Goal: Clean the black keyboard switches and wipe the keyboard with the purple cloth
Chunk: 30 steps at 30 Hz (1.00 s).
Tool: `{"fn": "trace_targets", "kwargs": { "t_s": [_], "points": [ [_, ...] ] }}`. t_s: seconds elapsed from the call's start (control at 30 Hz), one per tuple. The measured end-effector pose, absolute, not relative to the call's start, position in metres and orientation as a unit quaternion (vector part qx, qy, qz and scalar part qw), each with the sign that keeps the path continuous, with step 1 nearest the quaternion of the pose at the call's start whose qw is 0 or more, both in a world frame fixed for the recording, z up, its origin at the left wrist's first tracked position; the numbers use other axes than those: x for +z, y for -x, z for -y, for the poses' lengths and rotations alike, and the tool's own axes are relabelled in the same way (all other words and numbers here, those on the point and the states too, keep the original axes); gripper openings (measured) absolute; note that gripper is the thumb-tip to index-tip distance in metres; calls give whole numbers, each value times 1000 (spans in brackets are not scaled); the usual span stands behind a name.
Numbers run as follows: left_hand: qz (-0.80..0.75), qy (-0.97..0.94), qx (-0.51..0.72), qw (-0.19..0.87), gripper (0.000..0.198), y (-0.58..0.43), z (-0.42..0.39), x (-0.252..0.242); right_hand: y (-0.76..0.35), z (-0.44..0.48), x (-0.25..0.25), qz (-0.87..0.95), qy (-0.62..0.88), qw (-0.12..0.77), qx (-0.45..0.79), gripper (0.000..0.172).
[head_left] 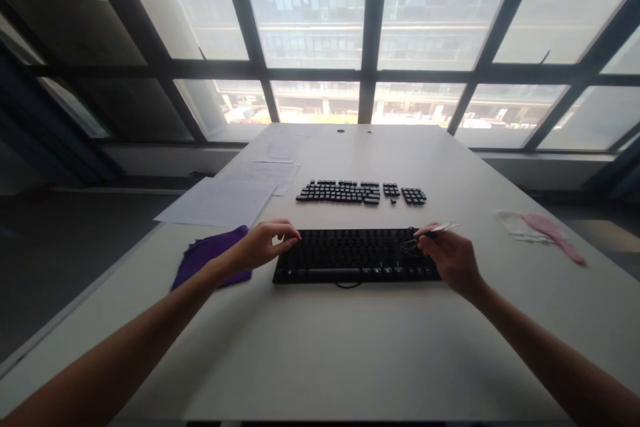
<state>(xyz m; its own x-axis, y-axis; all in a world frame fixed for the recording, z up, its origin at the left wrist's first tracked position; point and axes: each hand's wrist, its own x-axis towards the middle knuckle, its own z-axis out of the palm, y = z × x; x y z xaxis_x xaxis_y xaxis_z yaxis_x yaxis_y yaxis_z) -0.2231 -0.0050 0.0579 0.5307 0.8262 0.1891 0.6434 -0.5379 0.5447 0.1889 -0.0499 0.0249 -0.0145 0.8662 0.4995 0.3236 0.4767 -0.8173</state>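
A black keyboard (345,253) lies in front of me on the white table, most of its keycaps off and its front row still bearing several. At its upper left corner, my left hand (267,243) grips the edge with thumb and fingers curved. Over the right end, my right hand (447,253) is closed on a wire keycap puller (411,248), whose thin loops point down and left at the keys. Whether a keycap sits in the loops is too small to tell. Behind the keyboard, loose black keycaps (345,192) stand in rows, grouped like the keyboard's layout.
A purple cloth (207,253) lies left of the keyboard, partly behind my left forearm. Sheets of white paper (220,200) spread along the table's left side. To the right are a pink brush-like object (550,230) and a whitish cloth or bag (515,225). Windows rise beyond the table.
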Motion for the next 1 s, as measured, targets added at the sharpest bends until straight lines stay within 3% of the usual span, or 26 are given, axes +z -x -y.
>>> {"fn": "trace_targets", "kwargs": {
  "t_s": [0.2, 0.4, 1.0],
  "points": [
    [-425, -832, 263, 241, 21, 245, 26, 43, -54, 47, 44, 749, 356, 473, 298, 12],
    [-434, -817, 303, 230, 17, 251, 37, 33, 41, 31, 30, 752, 342, 426, 369, 13],
    [-423, -856, 218, 200, 11, 263, 37, 24, 64, 23, 31, 802, 273, 285, 448, 15]
  ]
}}
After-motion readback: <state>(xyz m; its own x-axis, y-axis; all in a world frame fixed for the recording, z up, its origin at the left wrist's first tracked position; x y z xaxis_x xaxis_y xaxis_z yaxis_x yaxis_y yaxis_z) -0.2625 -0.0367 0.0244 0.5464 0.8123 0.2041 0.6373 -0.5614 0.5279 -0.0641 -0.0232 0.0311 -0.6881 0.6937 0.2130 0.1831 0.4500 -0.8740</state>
